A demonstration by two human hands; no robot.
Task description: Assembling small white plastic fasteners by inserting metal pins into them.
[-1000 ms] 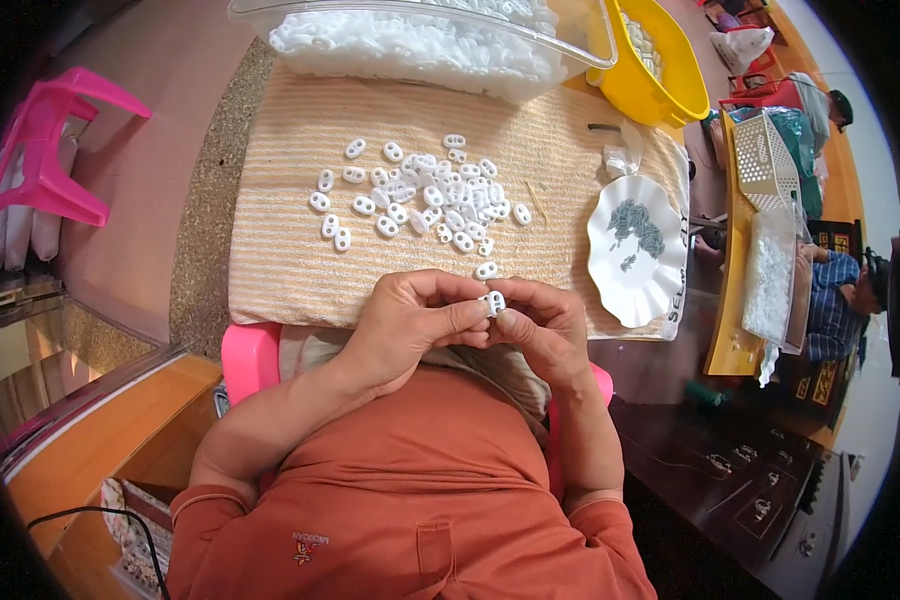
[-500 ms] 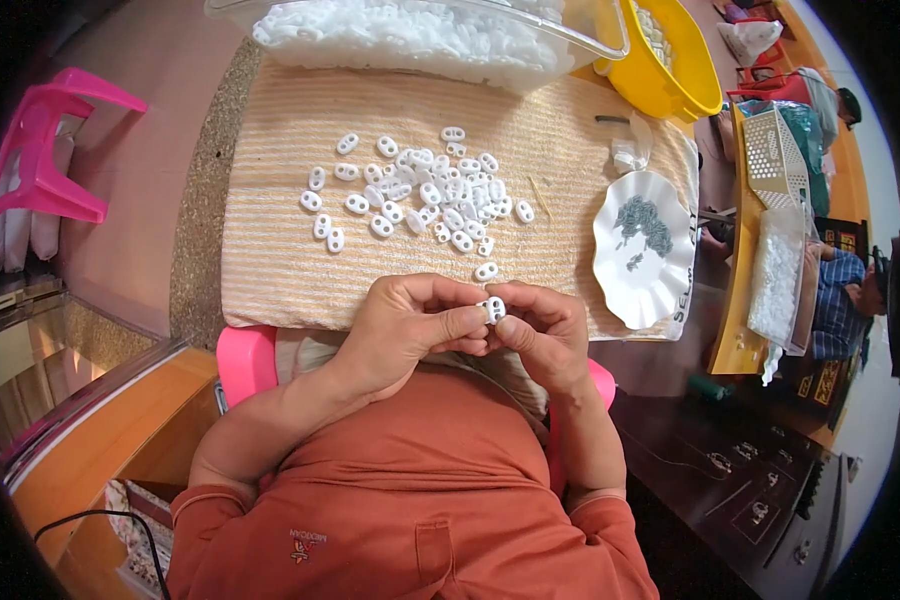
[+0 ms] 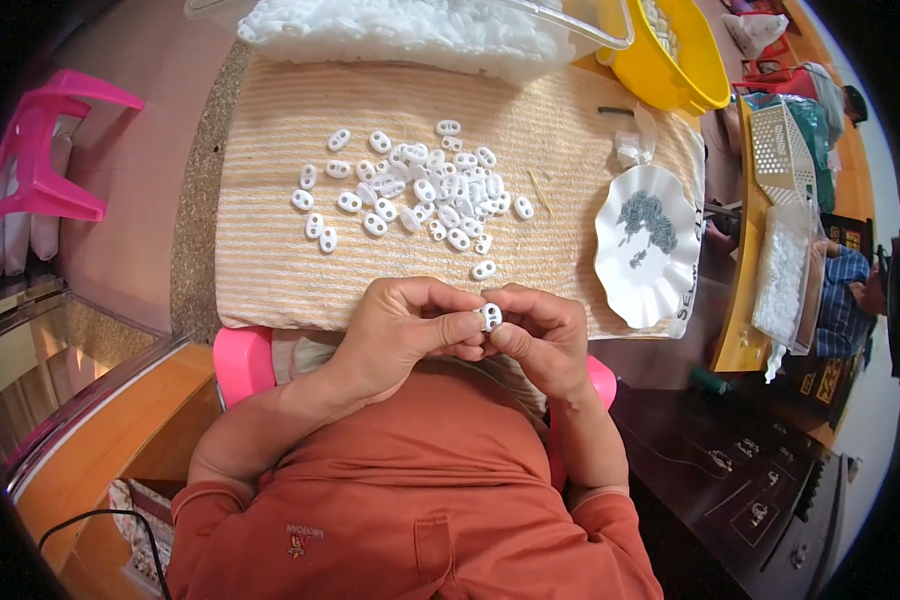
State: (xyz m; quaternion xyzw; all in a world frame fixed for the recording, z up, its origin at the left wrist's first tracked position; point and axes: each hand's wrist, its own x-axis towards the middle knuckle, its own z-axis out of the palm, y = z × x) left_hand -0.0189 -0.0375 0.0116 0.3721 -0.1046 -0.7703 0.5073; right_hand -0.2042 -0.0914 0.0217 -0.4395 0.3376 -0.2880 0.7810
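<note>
Close to my body, at the cloth's near edge, a white oval two-hole cord lock (image 3: pixel 491 317) is pinched between both hands. My left hand (image 3: pixel 410 322) grips it from the left with thumb and fingers closed. From the right, my right hand (image 3: pixel 538 332) holds the same piece, its thumb tip low against it. Fingers hide part of the piece. Just beyond my fingertips lies a single white two-hole piece (image 3: pixel 484 270). Farther out, a loose pile of similar white pieces (image 3: pixel 450 190) spreads over the striped cloth (image 3: pixel 280 285).
A scalloped white plate (image 3: pixel 650 305) with small dark grey bits stands at right. A clear bin (image 3: pixel 410 45) of white parts and a yellow basin (image 3: pixel 675 75) stand at the far edge. A pink stool (image 3: pixel 45 180) is at left; another person (image 3: pixel 842 300) sits far right.
The held cord lock has turned slightly between my fingers and now shows its holes more. Both hands stay in nearly the same place. My view has shifted a little.
</note>
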